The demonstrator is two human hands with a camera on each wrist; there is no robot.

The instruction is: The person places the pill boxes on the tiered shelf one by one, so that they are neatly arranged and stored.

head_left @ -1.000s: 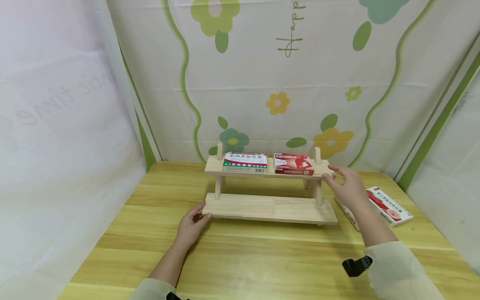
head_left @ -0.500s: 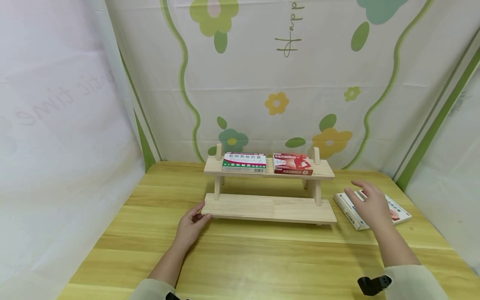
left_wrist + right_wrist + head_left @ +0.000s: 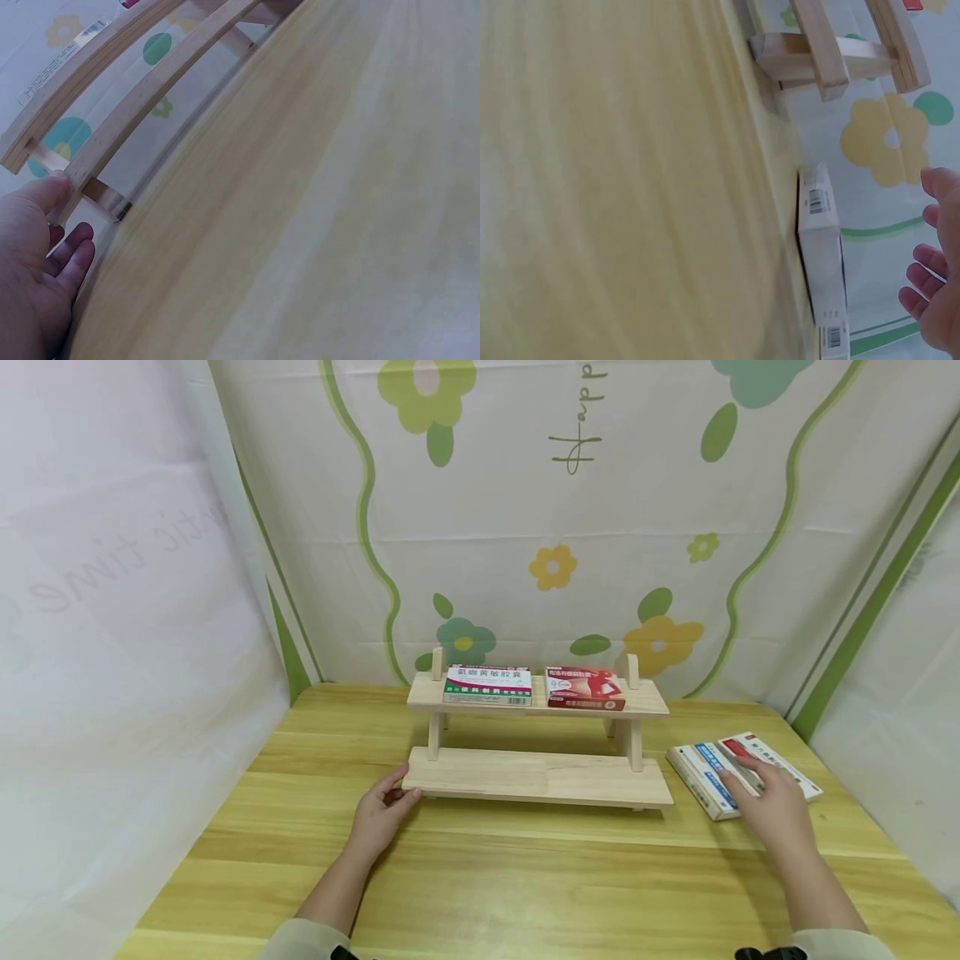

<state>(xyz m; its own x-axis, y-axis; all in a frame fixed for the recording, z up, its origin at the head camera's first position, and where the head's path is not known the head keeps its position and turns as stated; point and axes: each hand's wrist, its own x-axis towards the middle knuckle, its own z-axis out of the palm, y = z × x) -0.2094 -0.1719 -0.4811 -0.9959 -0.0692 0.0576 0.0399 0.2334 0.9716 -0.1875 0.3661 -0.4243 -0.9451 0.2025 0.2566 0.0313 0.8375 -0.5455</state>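
A two-tier wooden shelf (image 3: 540, 777) stands mid-table in the head view. My left hand (image 3: 378, 818) pinches the left end of its lower board, thumb against the edge in the left wrist view (image 3: 45, 196). To the right of the shelf, my right hand (image 3: 782, 814) hovers over two medicine boxes lying on the table. The nearer one is a white and blue medicine box (image 3: 697, 768); the other is a white and red medicine box (image 3: 746, 745), partly covered by the hand. In the right wrist view, the right fingers (image 3: 930, 259) are loosely bent and apart from the boxes.
On the upper board lie a white and green medicine box (image 3: 487, 687) and a red medicine box (image 3: 585, 689). A flower-patterned cloth (image 3: 480, 510) hangs behind the wooden table (image 3: 525, 877), with cloth at both sides too.
My right hand has let go of the shelf's upper right end and moved right and down, over the two boxes on the table. The left hand has stayed on the lower board.
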